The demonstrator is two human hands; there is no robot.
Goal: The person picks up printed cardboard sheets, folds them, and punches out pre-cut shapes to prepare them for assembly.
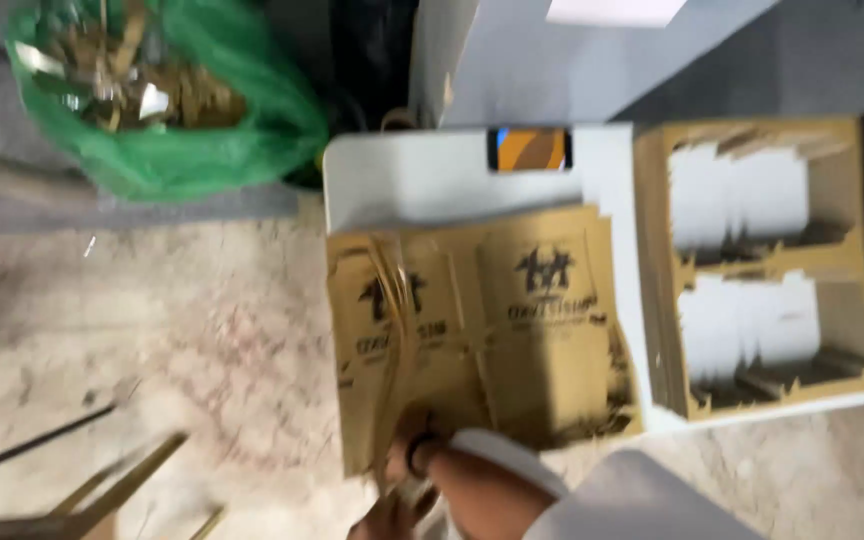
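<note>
On the white tabletop, seen from the head camera, blurred by motion: one stack of brown printed paper bags, lying flat, two bag faces side by side, each with a dark emblem and lettering. Landmark for what follows: this stack.

Item, loose brown paper strips, a thin bundle draped over the left half of the stack and running down toward its lower edge.

Item, one hand, at the lower edge of the stack, touching the strips' lower end; a dark ring or band shows on it. Which hand it is cannot be told, nor whether its grip is closed on the strips; the blur hides the fingers. A pale sleeve runs from it toward the lower right.

Item, phone, above the stack, on the tabletop's far edge, screen orange and blue.

Item, die-cut brown card sheets, just right of the stack, with two large openings showing white.

Item, green plastic bag, well to the upper left of the stack, on the floor, filled with brown scraps.
</note>
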